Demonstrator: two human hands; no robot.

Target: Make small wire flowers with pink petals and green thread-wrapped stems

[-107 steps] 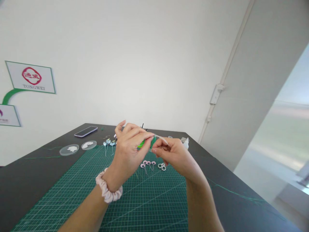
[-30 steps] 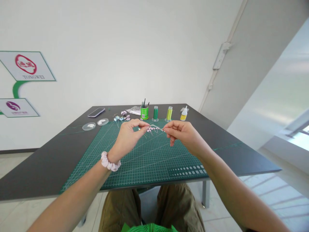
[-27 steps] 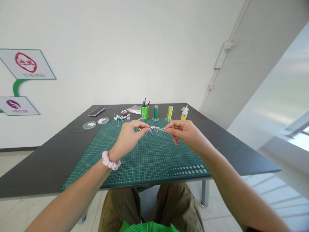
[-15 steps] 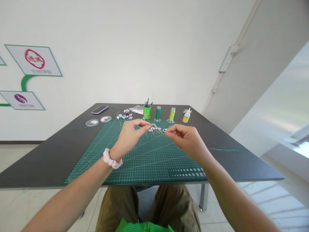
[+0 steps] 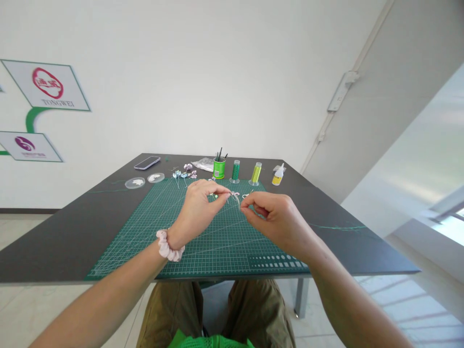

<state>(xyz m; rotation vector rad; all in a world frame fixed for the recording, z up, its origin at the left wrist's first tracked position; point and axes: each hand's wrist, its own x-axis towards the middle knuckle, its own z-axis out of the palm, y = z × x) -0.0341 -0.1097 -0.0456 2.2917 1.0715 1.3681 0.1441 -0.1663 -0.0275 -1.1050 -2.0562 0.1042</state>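
Spanning the small gap between 2 bare hands, a thin pale strip (image 5: pixel 237 199), soft-looking and slightly see-through, curves downward above the middle of a cutting mat (image 5: pixel 203 246). The left hand (image 5: pixel 203 200) pinches its upper end between thumb and forefinger, the other fingers loosely bent; a puckered, pale pink fabric scrunchie (image 5: pixel 169 246) circles that wrist. The right hand (image 5: pixel 277 217) has its thumb and fingertips pressed together at the lower end, the remaining fingers curled under toward the palm.

The mat is dark green with a fine, pale printed grid, and lies on a smooth, matte black table (image 5: pixel 348 251). Just beyond the fingertips are small pink looped pieces (image 5: pixel 235 194), partly hidden, and a pair of white scissor handles (image 5: pixel 245 196). Farther back stand a glossy green can (image 5: pixel 218 169) holding dark slender tools, a spool of dark green thread (image 5: pixel 236 170), a spool of yellow-green thread (image 5: pixel 256 172), and a white squeeze bottle (image 5: pixel 278 175) with a tapered tip and yellow label. Toward the left, wire-stemmed flowers with pale blue petals (image 5: pixel 177 174) lie near 2 shallow clear round dishes (image 5: pixel 135 183) holding white material, and a flat phone (image 5: pixel 147 163).
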